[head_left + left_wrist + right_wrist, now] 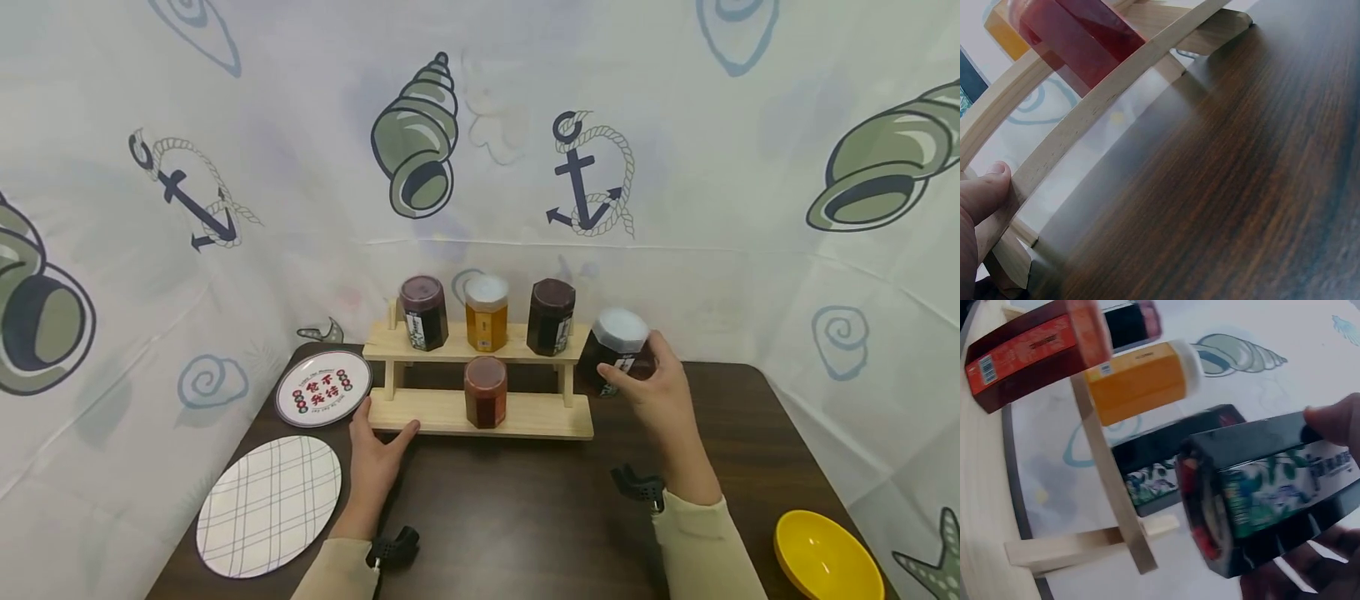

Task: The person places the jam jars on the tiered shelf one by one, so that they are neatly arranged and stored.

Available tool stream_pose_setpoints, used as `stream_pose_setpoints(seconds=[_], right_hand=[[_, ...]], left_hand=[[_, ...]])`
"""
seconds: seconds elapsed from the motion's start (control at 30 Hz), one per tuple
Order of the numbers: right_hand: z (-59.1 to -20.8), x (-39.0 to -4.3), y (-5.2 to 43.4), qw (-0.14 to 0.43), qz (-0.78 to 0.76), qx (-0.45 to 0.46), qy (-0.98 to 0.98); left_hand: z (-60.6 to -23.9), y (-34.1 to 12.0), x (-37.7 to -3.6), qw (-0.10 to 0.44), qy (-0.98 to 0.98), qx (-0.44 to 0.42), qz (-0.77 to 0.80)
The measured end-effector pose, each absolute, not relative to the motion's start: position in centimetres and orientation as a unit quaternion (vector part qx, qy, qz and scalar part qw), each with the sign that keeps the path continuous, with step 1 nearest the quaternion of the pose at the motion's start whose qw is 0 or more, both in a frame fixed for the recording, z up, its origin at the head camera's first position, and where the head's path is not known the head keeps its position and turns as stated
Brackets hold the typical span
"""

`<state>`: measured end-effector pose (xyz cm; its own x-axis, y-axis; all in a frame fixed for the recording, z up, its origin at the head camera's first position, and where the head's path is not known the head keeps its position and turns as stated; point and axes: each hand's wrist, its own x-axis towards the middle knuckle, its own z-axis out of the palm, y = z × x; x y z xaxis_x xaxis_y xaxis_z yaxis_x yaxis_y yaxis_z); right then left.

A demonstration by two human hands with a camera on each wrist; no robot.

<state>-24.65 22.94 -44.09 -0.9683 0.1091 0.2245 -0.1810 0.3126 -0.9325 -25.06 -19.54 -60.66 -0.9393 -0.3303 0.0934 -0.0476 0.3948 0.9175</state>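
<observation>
Right hand: right hand (660, 392) gripped a dark jar with a white lid (619, 350), fingers and thumb curled round its sides; in the right wrist view the same jar (1272, 487) showed a green printed label.
Held jar, position: just beside the right end of the wooden two-tier rack (525, 417), at about upper-shelf height; whether its base touched the table could not be told.
Left hand: left hand (372, 457) lay on the dark wooden table (525, 517), fingers straight and slightly apart, thumb tip (997, 170) and a fingertip touching the front left corner of the lower shelf.
Upper shelf: dark jar with maroon lid (423, 312), amber jar with white lid (486, 312), dark jar with dark lid (551, 317), in a row, left to right.
Lower shelf: one red jar (485, 392), upright, near the middle.
Left of rack: round printed plate (323, 388); nearer the person, checked oval plate (268, 504).
Right front corner: yellow bowl (825, 557).
Backdrop: nautical print cloth (675, 167).
</observation>
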Motion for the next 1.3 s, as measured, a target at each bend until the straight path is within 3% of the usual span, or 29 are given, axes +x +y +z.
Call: stream_pose_setpoints(seconds=[0.47,1.3], right_hand=[[-46.4,-26.1,20.9,0.019,0.534,0.084,-0.841],[-50.0,-27.2,19.1,-0.034,0.520,0.093,-0.849]], left_hand=[[-60.7,-19.6,-25.1,0.125,-0.823,0.120,-0.541],[-60.7,-19.5,-25.1,0.128,-0.825,0.119,-0.538]])
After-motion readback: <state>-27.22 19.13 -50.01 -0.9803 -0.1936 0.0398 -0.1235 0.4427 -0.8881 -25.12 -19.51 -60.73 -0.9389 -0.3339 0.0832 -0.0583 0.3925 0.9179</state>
